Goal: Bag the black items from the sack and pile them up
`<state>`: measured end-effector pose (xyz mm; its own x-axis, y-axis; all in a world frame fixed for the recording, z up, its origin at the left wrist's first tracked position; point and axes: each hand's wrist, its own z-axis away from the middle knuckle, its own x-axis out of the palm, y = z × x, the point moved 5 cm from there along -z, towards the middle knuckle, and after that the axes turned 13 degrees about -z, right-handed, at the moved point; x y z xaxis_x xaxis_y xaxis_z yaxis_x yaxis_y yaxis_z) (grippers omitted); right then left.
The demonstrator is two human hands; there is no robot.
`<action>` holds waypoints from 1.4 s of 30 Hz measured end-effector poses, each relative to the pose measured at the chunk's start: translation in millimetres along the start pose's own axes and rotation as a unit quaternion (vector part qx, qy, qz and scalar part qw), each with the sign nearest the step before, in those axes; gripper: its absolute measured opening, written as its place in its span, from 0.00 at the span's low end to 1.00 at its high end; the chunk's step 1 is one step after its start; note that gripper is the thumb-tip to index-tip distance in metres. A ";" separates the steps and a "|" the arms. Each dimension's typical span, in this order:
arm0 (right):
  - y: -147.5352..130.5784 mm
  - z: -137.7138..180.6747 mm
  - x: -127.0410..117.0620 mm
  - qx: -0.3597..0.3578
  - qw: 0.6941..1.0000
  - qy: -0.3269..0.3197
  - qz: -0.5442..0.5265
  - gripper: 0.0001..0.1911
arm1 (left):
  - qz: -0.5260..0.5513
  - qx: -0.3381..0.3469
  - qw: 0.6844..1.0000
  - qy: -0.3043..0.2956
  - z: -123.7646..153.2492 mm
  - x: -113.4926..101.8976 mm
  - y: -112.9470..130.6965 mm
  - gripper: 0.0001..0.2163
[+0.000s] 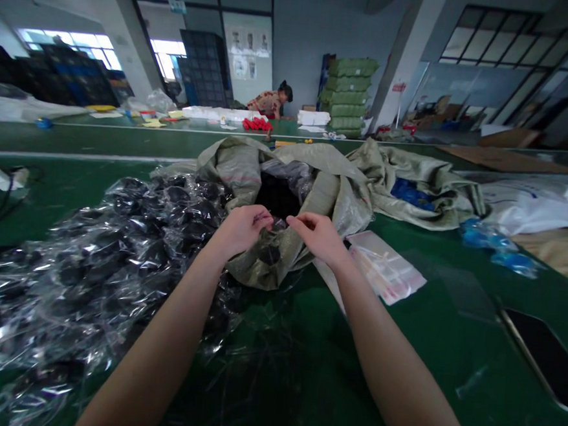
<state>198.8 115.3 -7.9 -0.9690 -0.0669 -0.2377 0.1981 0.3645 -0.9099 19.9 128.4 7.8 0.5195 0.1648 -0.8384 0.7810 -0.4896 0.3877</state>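
My left hand (248,228) and my right hand (317,236) face each other in front of an open woven sack (339,184). Thumb and forefinger are pinched together on both. Between them hangs a small clear plastic bag (279,225) with a dark round item (269,255) low in it; its edges are hard to make out against the sack. Dark contents (275,196) show inside the sack's mouth. Left of my hands spreads a large heap of black items in clear bags (161,230). Just right of my right wrist lies a stack of flat clear bags (387,266).
A phone (544,354) lies on the green table (292,369) at the right. Another woven sack (414,164) holds blue items (412,193). Blue bagged pieces (500,247) lie nearby. A cable adapter (7,179) is at far left. A person (271,100) bends over the far table.
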 end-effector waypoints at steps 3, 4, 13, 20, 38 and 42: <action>-6.3 4.6 0.5 0.014 0.998 -0.044 0.048 0.23 | -0.011 -0.024 0.999 0.022 1.0 -5.2 -3.7 0.10; -7.8 6.6 2.3 0.022 0.995 -0.066 0.071 0.23 | -0.011 -0.032 0.999 0.030 1.0 -6.4 -5.6 0.10; -29.6 19.6 41.5 -0.138 0.969 -0.023 0.206 0.11 | 0.009 -0.073 0.990 0.124 4.3 -21.1 -11.1 0.12; -28.5 21.2 45.1 -0.179 0.969 0.004 0.169 0.02 | -0.010 -0.079 0.989 0.124 7.8 -29.1 -4.9 0.12; -28.6 28.0 58.4 -0.174 0.970 -0.001 0.167 0.05 | -0.019 -0.089 0.987 0.132 10.0 -29.5 -3.0 0.13; -31.9 28.7 58.5 -0.183 0.970 0.001 0.161 0.05 | -0.014 -0.089 0.987 0.132 9.7 -30.1 -1.8 0.13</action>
<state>140.0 73.2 -2.6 -0.8658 0.1068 -0.4888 0.4253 0.6719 -0.6064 -0.5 116.0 28.7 0.5508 0.4048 -0.7299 0.8326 -0.3277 0.4465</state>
